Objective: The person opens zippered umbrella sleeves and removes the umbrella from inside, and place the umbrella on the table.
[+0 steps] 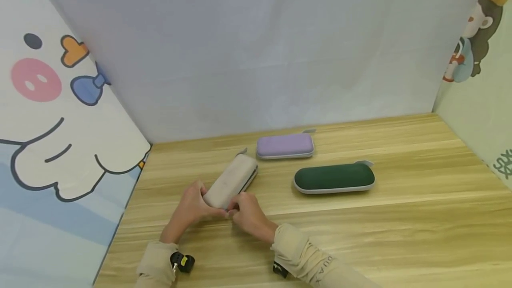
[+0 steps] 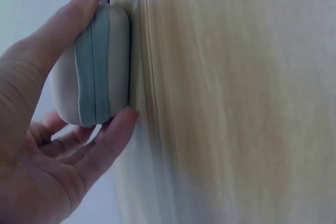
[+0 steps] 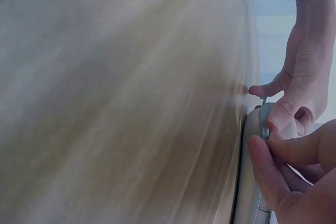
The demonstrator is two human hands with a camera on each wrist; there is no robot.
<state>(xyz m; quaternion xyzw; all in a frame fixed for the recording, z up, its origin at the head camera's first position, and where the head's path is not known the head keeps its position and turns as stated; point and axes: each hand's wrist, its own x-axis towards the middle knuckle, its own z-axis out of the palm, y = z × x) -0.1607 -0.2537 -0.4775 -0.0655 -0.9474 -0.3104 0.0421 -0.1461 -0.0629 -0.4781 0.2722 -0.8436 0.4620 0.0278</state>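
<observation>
A beige zippered case lies slantwise on the table, a blue-green band with a seam running round its side. My left hand grips its near end, the thumb on one edge and the fingers on the opposite side, as the left wrist view shows on the case's end. At the near right corner, my right hand has curled fingers. In the right wrist view, the thumb and forefinger of this hand pinch what appears to be the zipper pull, mostly hidden by the fingertips, close to the left thumb.
Behind the beige case lies a purple case; a dark green case with a pale rim lies to the right. Each has a small grey tab at its back. Pale cloth walls border the wooden table at the back and sides.
</observation>
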